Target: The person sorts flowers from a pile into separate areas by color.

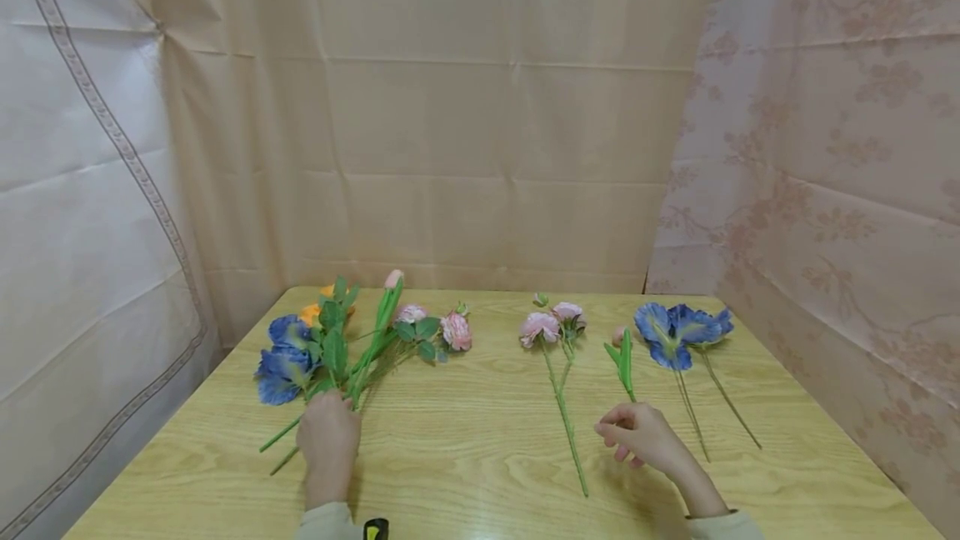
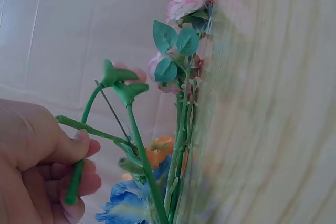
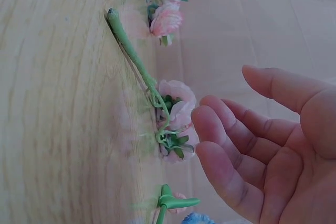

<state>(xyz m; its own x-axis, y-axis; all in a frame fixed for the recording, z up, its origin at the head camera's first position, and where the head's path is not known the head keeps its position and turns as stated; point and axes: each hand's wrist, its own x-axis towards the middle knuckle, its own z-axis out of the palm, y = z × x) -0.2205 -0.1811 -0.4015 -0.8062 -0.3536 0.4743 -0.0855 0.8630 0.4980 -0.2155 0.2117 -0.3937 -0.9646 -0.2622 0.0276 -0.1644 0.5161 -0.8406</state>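
My left hand [image 1: 328, 436] is over the bunch of artificial flowers at the table's left. In the left wrist view its thumb and fingers pinch the green stem of a tulip [image 2: 77, 182], whose pink bloom is partly hidden by leaves. Around it lie blue flowers [image 1: 281, 377], an orange flower [image 1: 311, 313] and pink flowers [image 1: 456, 332] with green leaves. Relaxed and holding nothing, my right hand [image 1: 639, 437] hovers over the table with fingers loosely bent. A pink tulip [image 1: 624, 361] lies just beyond it, and a stem of pink flowers [image 1: 540, 329] to its left.
Two blue flowers [image 1: 667, 332] on thin stems lie at the right of the wooden table [image 1: 465, 440]. At the front edge, beside the left sleeve, part of a black and yellow object [image 1: 377, 529] shows. Beige curtains [image 1: 480, 148] hang behind the table.
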